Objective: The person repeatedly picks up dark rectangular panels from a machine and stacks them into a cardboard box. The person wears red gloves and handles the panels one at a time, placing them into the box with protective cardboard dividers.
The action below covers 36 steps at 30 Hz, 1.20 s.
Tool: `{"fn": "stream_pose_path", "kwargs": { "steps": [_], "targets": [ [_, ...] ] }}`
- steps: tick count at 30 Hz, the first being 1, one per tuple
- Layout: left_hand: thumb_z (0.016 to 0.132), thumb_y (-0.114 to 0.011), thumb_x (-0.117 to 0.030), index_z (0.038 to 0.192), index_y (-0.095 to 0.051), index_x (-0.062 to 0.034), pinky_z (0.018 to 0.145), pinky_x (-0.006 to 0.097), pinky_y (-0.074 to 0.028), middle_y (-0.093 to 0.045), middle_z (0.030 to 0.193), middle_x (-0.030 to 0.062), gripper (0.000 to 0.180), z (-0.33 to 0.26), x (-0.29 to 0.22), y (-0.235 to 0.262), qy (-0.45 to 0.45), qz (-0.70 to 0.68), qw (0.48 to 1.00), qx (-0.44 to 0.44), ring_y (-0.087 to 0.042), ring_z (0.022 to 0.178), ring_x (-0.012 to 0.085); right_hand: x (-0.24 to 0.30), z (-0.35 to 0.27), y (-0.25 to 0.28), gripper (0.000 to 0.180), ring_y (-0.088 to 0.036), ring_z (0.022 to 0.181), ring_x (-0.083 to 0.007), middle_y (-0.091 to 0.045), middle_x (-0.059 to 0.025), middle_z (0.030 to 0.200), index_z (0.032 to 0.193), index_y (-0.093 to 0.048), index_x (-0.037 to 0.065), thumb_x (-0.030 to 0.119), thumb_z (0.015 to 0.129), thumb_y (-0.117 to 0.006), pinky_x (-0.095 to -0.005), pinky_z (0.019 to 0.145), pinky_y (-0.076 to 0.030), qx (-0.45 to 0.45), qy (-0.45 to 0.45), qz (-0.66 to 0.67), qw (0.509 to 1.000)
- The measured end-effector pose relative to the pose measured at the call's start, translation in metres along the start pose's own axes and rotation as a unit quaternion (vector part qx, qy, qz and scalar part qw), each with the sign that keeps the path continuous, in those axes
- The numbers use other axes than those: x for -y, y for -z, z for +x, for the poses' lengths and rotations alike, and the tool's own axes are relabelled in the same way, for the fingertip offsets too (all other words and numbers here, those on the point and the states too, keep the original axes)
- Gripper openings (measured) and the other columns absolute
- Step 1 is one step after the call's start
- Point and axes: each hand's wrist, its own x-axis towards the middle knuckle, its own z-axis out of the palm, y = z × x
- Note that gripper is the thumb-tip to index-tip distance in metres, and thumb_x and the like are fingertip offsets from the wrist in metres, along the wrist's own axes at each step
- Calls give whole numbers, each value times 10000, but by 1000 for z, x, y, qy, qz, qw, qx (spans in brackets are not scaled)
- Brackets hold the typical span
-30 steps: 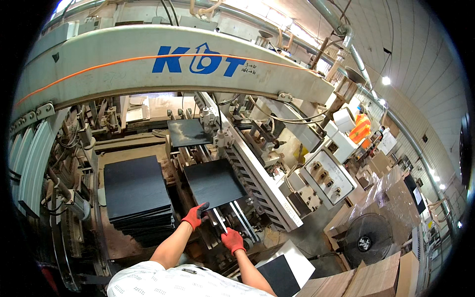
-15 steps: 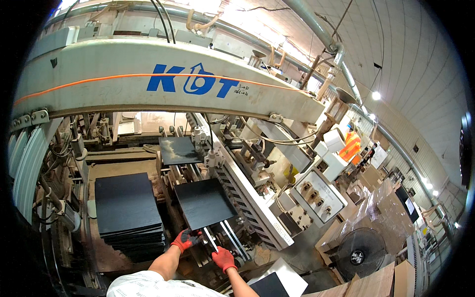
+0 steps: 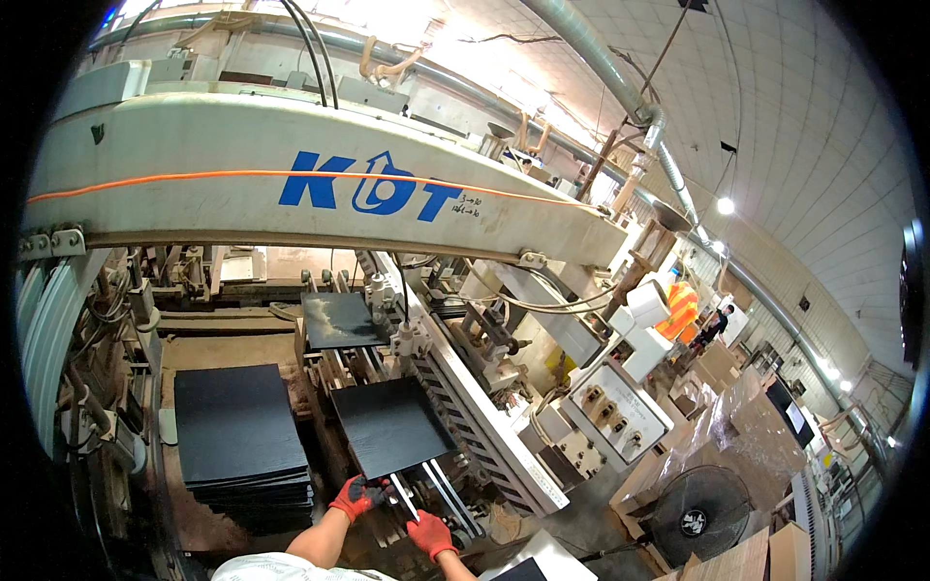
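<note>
Gripping a black tile at the near end of a machine's rails.
Left hand [image 3: 356,496], red-gloved, closed on the near edge of the tile [image 3: 390,426]; right hand [image 3: 430,533], red-gloved, curled shut on the rails [image 3: 438,489]. Stack of tiles [image 3: 237,438] left; fan [image 3: 699,513] right.

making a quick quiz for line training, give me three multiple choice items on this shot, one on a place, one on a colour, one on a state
1. Where is the stack of dark tiles?
A. left of the conveyor rails
B. on the fan
C. on the white beam

2. What colour are the gloves on the left hand and right hand?
A. blue
B. red
C. white

3. How does the dark tile nearest the hands lie?
A. flat on the rails
B. upright on edge
C. broken in pieces

Answers: 1 A, the stack sits left of the rails. 2 B, both gloves are red. 3 A, it rests flat and whole.
</note>
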Motion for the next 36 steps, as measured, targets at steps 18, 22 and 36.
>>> {"fn": "stream_pose_path", "kwargs": {
  "steps": [18,22,36],
  "targets": [
    [951,-625,-164,1198,-627,-28,1004,626,-493,-663,1136,190,282,-11,1,5,4,-20,1000,-14,-635,1101,393,6,-1,6,347,-673,968,-434,-719,-206,983,1022,-665,81,373,858,-576,-536,831,-527,11,-13,-2,1000],
    [966,-594,-153,1246,-592,-30,1023,606,-488,-623,1217,194,305,-17,-28,52,-282,593,754,-22,-615,1131,386,27,8,3,340,-676,973,-438,-718,-213,995,1038,-670,90,363,860,-573,-539,844,-530,16,12,3,1000],
    [938,-601,-105,1295,-567,-45,1027,472,-510,-609,1264,146,364,-33,-31,-20,-196,630,745,99,-617,1132,329,15,-2,5,346,-674,983,-421,-717,-213,994,1038,-679,91,369,861,-576,-518,842,-532,-1,-9,6,1000]
  ]
}}
